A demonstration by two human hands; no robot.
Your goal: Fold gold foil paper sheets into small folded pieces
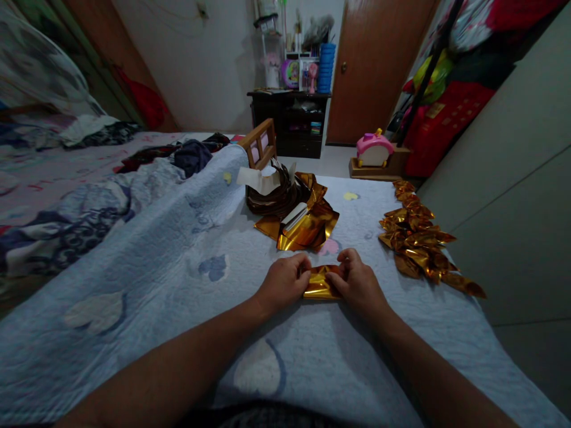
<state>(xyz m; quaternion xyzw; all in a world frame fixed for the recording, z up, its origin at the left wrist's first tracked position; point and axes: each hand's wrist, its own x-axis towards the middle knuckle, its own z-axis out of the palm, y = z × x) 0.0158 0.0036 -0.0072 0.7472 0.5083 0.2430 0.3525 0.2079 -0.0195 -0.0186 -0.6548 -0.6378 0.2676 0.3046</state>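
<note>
A piece of shiny gold foil paper (322, 288), folded into a narrow strip, lies between my two hands just above the quilt. My left hand (288, 276) pinches its left end between thumb and fingers. At the other end, my right hand (359, 279) grips the paper, with the thumb pressed on its face. Beyond the hands sit loose gold foil sheets (310, 229), partly curled. A thick brown stack of paper (272, 199) with a white sheet on top stands behind them. Folded gold foil pieces (417, 238) are heaped along the right side.
The light blue quilt (169, 321) with heart patterns covers the surface. A wooden rail (262, 142) rises at its far edge. Crumpled clothes (191, 156) lie to the left. A pale cabinet (513, 178) borders the right. Farther off are a pink toy case (375, 148) and a dark shelf (289, 122).
</note>
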